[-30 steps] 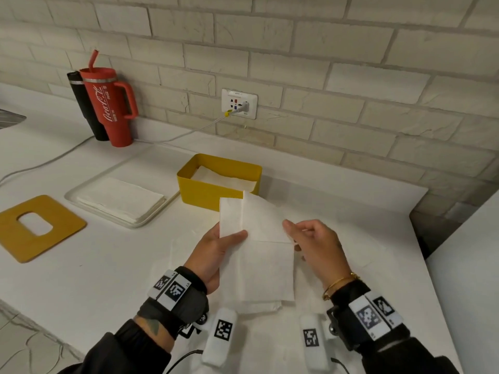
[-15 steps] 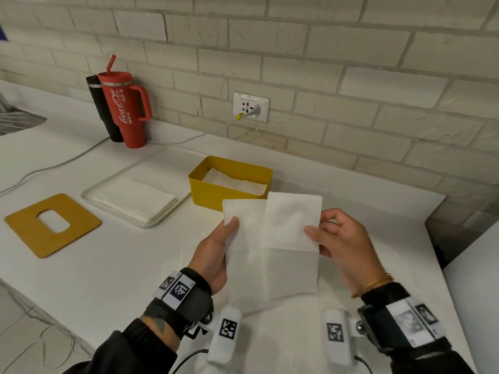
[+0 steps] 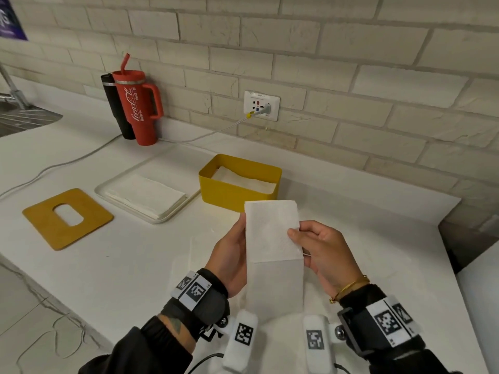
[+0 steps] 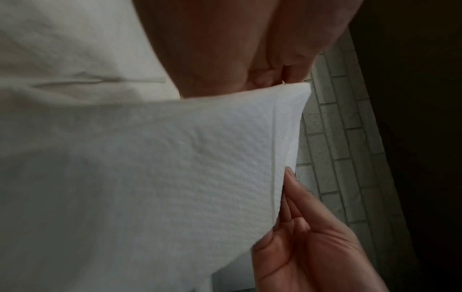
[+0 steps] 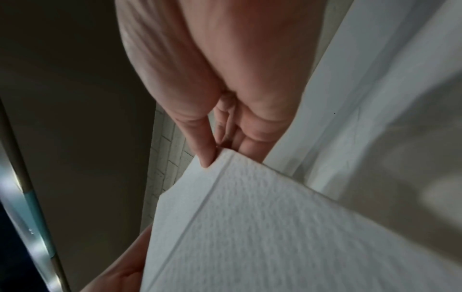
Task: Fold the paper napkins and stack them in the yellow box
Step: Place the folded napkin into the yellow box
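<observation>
Head view — both hands [image 3: 231, 255] [image 3: 324, 252] pinch one folded napkin [image 3: 274, 238].

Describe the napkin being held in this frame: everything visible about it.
The napkin is white, embossed paper, folded into a narrow upright strip with a horizontal crease about midway down. It is held in the air above the white counter, in front of the yellow box. The left hand grips its left edge; the right hand pinches its right edge.

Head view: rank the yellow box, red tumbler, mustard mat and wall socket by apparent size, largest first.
1. mustard mat and yellow box: look alike, not ranked.
2. red tumbler.
3. wall socket, though farthest from the camera.
</observation>
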`<move>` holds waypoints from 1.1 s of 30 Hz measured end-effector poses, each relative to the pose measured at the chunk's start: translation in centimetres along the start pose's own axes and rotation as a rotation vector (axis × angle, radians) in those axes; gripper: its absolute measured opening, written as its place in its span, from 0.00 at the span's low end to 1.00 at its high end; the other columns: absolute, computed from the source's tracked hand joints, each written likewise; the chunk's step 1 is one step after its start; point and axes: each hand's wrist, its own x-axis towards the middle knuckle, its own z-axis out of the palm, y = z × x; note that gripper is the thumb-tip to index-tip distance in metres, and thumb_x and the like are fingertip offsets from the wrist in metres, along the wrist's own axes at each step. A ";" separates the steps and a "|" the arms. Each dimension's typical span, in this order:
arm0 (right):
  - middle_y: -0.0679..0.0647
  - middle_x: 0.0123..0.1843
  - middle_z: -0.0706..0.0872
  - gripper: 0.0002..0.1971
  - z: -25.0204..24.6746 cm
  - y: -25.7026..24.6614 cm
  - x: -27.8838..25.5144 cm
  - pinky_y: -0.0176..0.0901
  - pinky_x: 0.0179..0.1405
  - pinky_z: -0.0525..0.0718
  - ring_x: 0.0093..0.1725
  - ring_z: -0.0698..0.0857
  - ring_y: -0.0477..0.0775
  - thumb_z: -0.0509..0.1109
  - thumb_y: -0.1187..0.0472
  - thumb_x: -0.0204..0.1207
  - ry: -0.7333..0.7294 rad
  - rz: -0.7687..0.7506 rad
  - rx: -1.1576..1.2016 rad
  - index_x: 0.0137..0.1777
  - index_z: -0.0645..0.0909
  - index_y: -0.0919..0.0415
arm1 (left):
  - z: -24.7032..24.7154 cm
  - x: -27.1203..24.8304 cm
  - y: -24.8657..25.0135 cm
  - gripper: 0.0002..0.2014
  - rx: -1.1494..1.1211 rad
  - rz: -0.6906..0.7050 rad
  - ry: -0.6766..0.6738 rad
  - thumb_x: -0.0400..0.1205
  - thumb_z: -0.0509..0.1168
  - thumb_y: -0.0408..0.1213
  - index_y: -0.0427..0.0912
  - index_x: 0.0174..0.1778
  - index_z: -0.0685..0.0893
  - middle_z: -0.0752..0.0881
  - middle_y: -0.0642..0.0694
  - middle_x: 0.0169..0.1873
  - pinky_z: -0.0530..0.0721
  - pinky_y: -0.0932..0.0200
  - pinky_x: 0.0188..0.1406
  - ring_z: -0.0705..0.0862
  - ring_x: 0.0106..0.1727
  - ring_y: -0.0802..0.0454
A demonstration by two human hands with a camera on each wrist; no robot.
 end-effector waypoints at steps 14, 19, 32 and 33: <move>0.57 0.49 0.94 0.06 0.2 0.1 0.2 0.66 0.60 0.89 0.53 0.93 0.60 0.72 0.64 0.83 0.072 0.000 -0.028 0.55 0.87 0.64 | 0.4 -0.3 0.3 0.28 0.058 0.018 0.027 0.86 0.56 0.60 0.43 0.73 0.81 0.90 0.36 0.63 0.83 0.40 0.69 0.89 0.65 0.38; 0.57 0.48 0.94 0.06 0.3 0.2 0.3 0.68 0.62 0.88 0.52 0.93 0.60 0.72 0.63 0.83 0.080 -0.005 -0.027 0.55 0.88 0.63 | 0.6 -0.4 0.5 0.28 0.059 0.017 0.048 0.86 0.58 0.59 0.43 0.73 0.82 0.90 0.37 0.62 0.84 0.41 0.67 0.89 0.64 0.39; 0.53 0.52 0.92 0.18 0.4 1.2 0.5 0.61 0.60 0.89 0.53 0.91 0.54 0.82 0.51 0.72 0.147 -0.037 -0.121 0.59 0.83 0.54 | 0.7 -0.4 0.8 0.20 0.086 0.071 0.061 0.91 0.56 0.51 0.45 0.71 0.81 0.92 0.40 0.59 0.86 0.43 0.62 0.91 0.61 0.42; 0.52 0.54 0.91 0.24 0.3 1.3 0.5 0.57 0.60 0.89 0.55 0.90 0.52 0.84 0.49 0.69 0.141 -0.037 -0.159 0.62 0.81 0.51 | 0.6 -0.3 0.9 0.20 0.081 0.074 0.071 0.90 0.57 0.51 0.45 0.71 0.82 0.92 0.40 0.59 0.86 0.42 0.63 0.91 0.61 0.41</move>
